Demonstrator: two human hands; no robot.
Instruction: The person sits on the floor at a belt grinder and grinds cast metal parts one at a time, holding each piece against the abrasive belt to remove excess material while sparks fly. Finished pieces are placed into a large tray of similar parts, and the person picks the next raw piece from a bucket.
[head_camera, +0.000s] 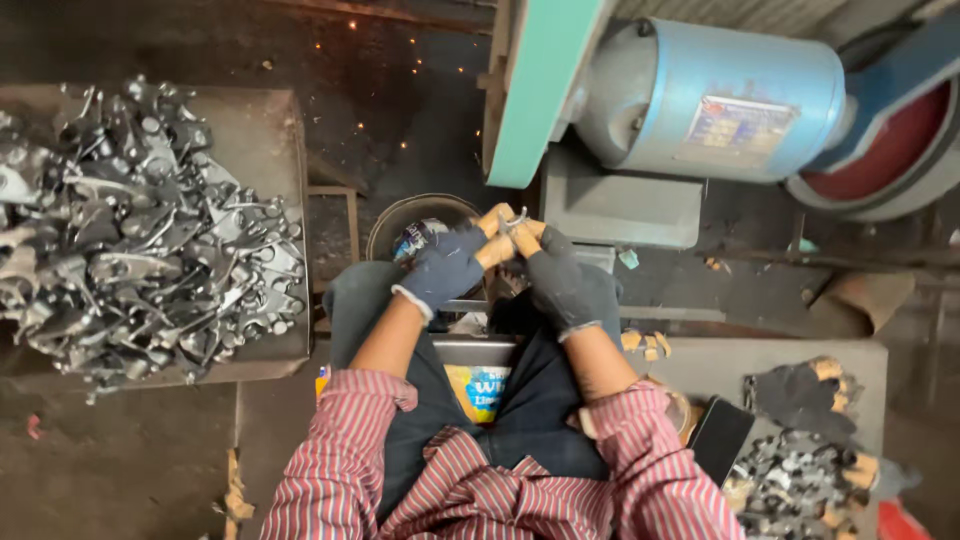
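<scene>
Both my hands wear dark gloves with tan fingertips. My left hand (448, 268) and my right hand (556, 276) meet in front of me and together pinch a small shiny metal part (512, 220). The part sits just below the edge of the green belt guard (540, 90) of a grinding machine. A few orange sparks show on the dark floor beyond.
A tray (262, 140) at my left is heaped with several silvery metal parts (130, 230). A blue motor (715, 100) and a red wheel (890, 150) stand at the upper right. A round bucket (415, 225) sits under my hands. Spare gloves (805, 395), a phone (720, 435) and more parts lie at right.
</scene>
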